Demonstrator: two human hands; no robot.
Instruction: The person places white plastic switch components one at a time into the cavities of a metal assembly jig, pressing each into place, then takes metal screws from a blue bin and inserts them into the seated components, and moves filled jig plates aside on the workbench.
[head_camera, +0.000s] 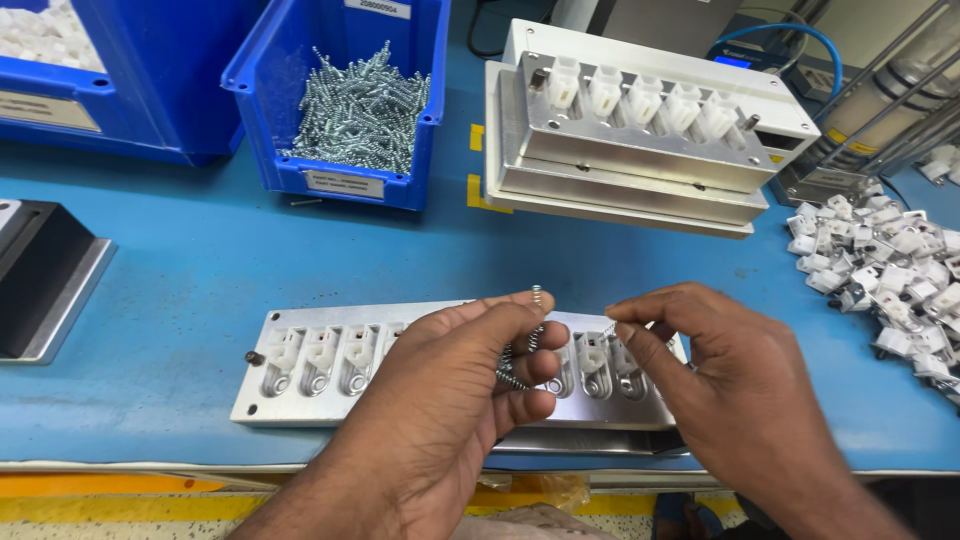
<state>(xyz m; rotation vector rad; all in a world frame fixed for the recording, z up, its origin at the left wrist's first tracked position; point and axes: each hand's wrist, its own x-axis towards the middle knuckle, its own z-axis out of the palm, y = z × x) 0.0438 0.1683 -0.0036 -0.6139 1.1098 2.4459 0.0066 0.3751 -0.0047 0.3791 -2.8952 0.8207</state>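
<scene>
Left hand (470, 370) grip closed on screws (512, 365), right hand (700, 350) pinching

Left hand (455, 385) cups screws (514, 362); right hand (725, 385) pinches fingertips beside it, both above fixture plate (300, 385) with white clips (322, 350).

Bright, even overhead lighting, with colours saturated on the blue table (200, 270). Soft, short shadows fall beneath the metal fixture plate (300, 400) and under the blue bin of screws (350, 100). Mild glare marks the raised aluminium block (640, 150). Slight motion blur softens the right hand (730, 400); the left hand (450, 400) is sharper. Wide-angle distortion bends lines toward the frame edges.
</scene>
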